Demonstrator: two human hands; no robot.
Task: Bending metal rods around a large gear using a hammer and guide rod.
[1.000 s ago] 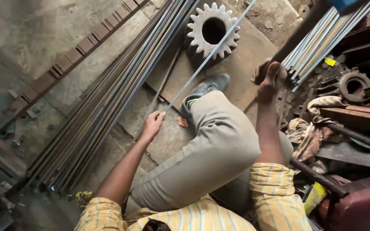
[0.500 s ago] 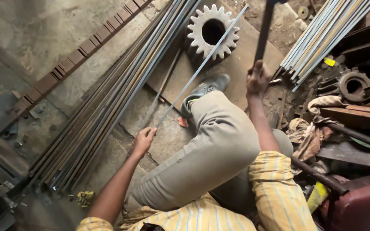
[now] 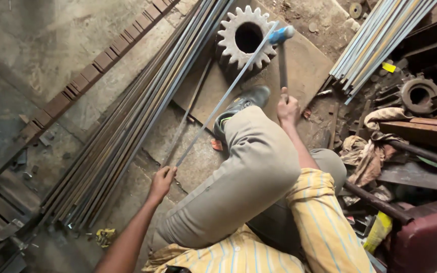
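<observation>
Head view, person crouched on a workshop floor, one knee raised. The left hand [image 3: 162, 180] was closed around the near end of a thin metal rod [image 3: 226, 96], fingers wrapped on it. The rod ran up and to the right from that hand, crossed a flat metal plate [image 3: 304, 65] and lay with its far end over the top of a large toothed gear [image 3: 245, 37], which stood on the plate with its bore facing up. The right hand [image 3: 288, 108] was clenched on the handle of a hammer [image 3: 282, 55], shaft nearly upright in the frame; the blue hammer head was at the rod's far end, just beside the gear's rim. Contact between head and rod could not be told. A grey shoe [image 3: 241, 107] rested on the plate just beside the rod's middle stretch.

Left of the rod, a long bundle of steel rods [image 3: 127, 126] lay diagonally on the floor. A second bundle [image 3: 375, 40] lay at upper right, well apart from the gear. Crumpled rags [image 3: 367, 151] and a smaller gear wheel [image 3: 419, 94] lay among scrap at the right
</observation>
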